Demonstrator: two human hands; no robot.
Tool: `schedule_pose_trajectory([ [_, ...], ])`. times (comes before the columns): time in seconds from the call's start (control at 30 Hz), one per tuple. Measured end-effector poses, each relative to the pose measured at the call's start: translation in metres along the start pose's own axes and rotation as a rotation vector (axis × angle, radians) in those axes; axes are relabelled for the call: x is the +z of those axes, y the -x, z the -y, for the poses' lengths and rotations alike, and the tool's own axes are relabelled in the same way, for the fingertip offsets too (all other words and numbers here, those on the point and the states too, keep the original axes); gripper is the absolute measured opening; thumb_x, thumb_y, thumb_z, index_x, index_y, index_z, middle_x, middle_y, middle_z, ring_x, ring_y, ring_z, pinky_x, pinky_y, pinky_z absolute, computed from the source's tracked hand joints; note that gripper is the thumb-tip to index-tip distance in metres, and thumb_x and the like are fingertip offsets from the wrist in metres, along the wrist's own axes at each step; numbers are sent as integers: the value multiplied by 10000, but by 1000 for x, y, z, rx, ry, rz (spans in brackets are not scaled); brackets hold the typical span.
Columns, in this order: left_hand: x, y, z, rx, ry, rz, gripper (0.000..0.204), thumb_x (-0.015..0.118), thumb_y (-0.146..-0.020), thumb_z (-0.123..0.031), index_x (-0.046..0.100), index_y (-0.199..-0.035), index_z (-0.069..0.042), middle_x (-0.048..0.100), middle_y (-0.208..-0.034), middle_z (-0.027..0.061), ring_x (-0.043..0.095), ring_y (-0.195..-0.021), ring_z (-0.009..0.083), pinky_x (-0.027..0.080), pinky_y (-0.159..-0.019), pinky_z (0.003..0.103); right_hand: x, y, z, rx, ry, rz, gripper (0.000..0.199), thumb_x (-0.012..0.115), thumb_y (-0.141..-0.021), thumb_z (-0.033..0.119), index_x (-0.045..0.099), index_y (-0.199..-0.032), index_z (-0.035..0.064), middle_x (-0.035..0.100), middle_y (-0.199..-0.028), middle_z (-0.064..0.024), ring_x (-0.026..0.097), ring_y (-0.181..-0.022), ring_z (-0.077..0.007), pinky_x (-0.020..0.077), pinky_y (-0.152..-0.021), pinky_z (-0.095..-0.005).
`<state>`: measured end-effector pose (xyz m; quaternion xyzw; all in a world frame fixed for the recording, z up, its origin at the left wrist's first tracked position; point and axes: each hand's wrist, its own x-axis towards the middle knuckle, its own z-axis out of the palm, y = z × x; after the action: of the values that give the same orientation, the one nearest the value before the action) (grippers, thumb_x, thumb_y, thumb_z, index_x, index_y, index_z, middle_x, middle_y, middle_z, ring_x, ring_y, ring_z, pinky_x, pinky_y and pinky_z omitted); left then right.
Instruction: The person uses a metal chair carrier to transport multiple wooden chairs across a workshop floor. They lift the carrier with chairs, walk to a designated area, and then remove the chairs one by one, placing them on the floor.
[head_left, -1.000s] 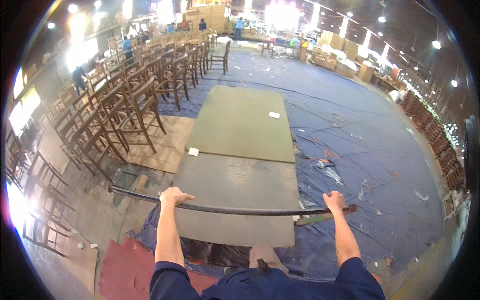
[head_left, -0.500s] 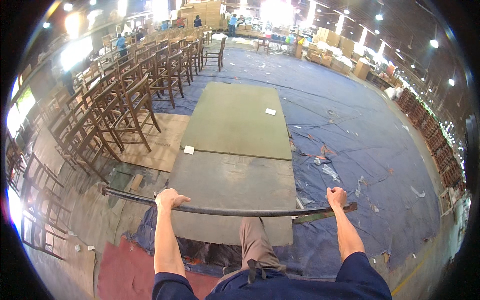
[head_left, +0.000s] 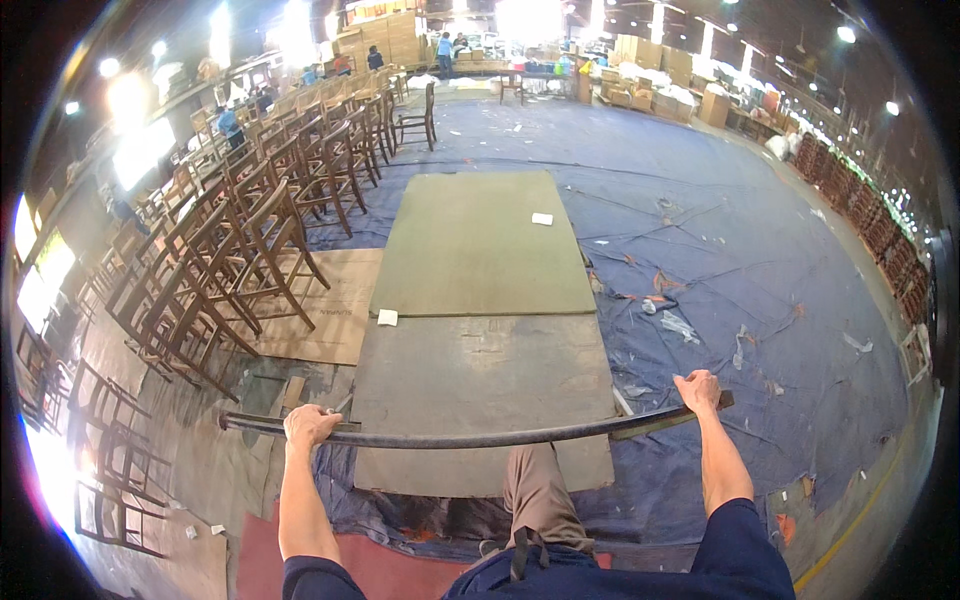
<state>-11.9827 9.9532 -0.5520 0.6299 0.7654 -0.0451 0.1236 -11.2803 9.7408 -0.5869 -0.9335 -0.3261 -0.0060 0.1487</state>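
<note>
A long dark bar (head_left: 470, 438) lies crosswise in front of me at about waist height, looking bowed in this view. Near its left end my left hand (head_left: 310, 425) is closed over it. My right hand (head_left: 700, 390) grips it close to the right end, fingers curled. Beyond and below the bar is a flat grey panel (head_left: 480, 365), with a green panel (head_left: 480, 240) continuing from its far edge. Whether the bar is joined to these panels I cannot tell. A white slip (head_left: 388, 317) sits at the seam, another white slip (head_left: 542, 219) on the green surface.
Rows of brown wooden chairs (head_left: 270, 250) stand to the left, some on a cardboard sheet (head_left: 340, 300). Blue sheeting (head_left: 740, 250) with scraps of plastic covers the floor. Cartons (head_left: 640, 85) and a person in blue (head_left: 445, 52) are far back; stacked brown pieces (head_left: 860, 210) line the right.
My left hand has shifted left along the bar, nearer its end. The bar and my right hand sit slightly farther right in view. Both hands keep their grip.
</note>
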Motion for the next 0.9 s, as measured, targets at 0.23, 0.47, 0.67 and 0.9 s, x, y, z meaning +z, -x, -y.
schedule_pose_trajectory([
  [0.23, -1, -23, 19, -13, 27, 74, 491, 707, -729, -545, 792, -987, -136, 743, -1006, 135, 690, -1002, 312, 516, -890, 390, -4, -3, -2, -33, 32, 126, 422, 705, -695, 414, 776, -912, 59, 736, -966, -197, 705, -945, -360, 554, -852, -449],
  [0.47, 3, -10, -2, -15, 105, 6, 399, 726, -718, -455, 802, -918, -118, 749, -904, 137, 710, -911, 310, 530, -847, 384, -5, -8, 4, 65, 107, 201, 396, 701, -688, 430, 786, -907, 111, 742, -982, -173, 707, -975, -325, 550, -863, -426],
  [0.67, 2, -11, 1, -19, 142, -29, 352, 730, -704, -398, 797, -863, -91, 748, -843, 121, 710, -863, 300, 529, -824, 378, -7, -7, 6, 89, 75, 220, 375, 704, -707, 413, 784, -908, 106, 745, -979, -163, 707, -969, -321, 548, -872, -414],
  [0.9, 6, -7, -2, -24, 151, -81, 325, 746, -723, -386, 795, -857, -94, 749, -840, 114, 710, -859, 291, 529, -821, 385, -6, -7, 0, 49, 26, 228, 376, 711, -712, 414, 779, -895, 93, 745, -961, -167, 711, -951, -321, 549, -863, -409],
])
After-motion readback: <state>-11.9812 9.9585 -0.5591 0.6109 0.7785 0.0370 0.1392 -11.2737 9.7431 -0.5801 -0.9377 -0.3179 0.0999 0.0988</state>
